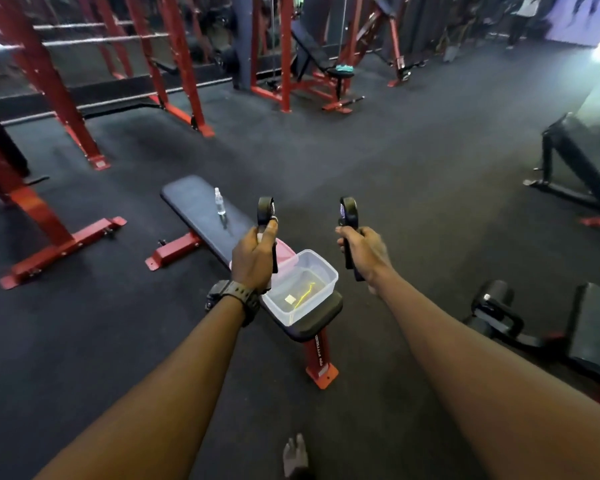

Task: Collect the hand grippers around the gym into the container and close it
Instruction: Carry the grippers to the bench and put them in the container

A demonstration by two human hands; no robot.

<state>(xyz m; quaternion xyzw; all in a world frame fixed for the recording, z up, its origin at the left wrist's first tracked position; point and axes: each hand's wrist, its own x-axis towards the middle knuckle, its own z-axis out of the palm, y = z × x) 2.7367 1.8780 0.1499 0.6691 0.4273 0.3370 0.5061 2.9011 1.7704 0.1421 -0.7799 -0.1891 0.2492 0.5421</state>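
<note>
Both hands out front, well apart, each clamped on a gripper. Left hand w/ dark wristwatch, fist wrapped round handles of black spring-coil hand gripper, coil end up, handles running down past the palm. Right hand same on second black hand gripper, coil up, long axis near upright, lower handle tips poking out below the fist

Landmark: clear rectangular plastic container, open, sitting on near end of black padded flat bench w/ red legs. Inside it only a small white scrap and a thin yellow strand, no grippers in yet. Pink lid just behind container, partly hidden by left hand. Small clear spray bottle further back from container, upright on same bench

Key relation: container below and between the two hands, slightly nearer the left, which appears to overlap its back-left corner; right hand off to container's right, clear of the rim. Judged next: lower either gripper in, left the shorter trip; upright grippers prob need laying flat along container's long side so lid can shut later. Task early stage, more grippers maybe elsewhere, none visible
</note>
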